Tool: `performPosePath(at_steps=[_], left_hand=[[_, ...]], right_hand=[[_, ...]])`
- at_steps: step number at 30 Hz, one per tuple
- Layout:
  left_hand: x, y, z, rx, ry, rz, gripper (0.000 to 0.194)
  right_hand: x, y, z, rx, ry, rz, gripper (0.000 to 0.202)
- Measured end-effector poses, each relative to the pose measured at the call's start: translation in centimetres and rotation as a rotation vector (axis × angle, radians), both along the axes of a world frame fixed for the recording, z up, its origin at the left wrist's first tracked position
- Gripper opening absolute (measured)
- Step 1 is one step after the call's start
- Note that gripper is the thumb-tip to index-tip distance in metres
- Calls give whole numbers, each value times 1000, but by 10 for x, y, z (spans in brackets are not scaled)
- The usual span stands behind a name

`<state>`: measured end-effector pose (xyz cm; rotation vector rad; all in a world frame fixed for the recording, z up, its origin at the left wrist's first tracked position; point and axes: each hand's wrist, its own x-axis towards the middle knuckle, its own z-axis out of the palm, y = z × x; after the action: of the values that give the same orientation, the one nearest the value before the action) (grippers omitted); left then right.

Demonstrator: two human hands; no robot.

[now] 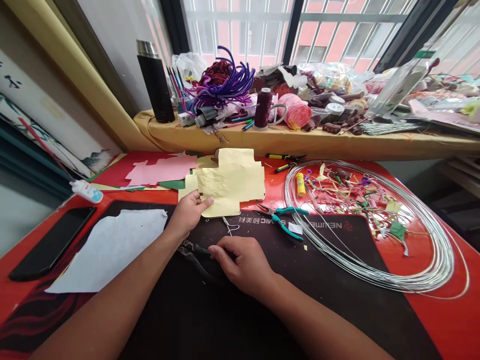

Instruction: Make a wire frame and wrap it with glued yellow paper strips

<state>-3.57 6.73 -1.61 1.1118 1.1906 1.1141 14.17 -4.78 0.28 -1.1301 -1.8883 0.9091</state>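
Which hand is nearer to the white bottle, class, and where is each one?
Left. The left hand is off to the right of the white bottle, holding yellow paper; the right hand is farther right and closer to the wearer, holding black pliers.

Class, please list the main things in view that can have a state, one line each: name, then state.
Left hand: closed on paper
Right hand: fingers curled at black pliers
Yellow paper: held, wrinkled on its left part
Black pliers: handles spread
Teal pliers: lying, handles spread
Wire: coiled
White sheet: spread out
Flask: upright, top on
Thread spool: upright, wound
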Motion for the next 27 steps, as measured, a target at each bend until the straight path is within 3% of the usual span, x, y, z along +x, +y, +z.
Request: performPosePath(at_steps=[6,27], left_hand=[[-3,1,-5,26,7,-23,55],[-1,-1,-1,6,19,1,50]], right_hand=[[0,0,1,2,6,5,29],[0,0,1,-6,-26,9,29]])
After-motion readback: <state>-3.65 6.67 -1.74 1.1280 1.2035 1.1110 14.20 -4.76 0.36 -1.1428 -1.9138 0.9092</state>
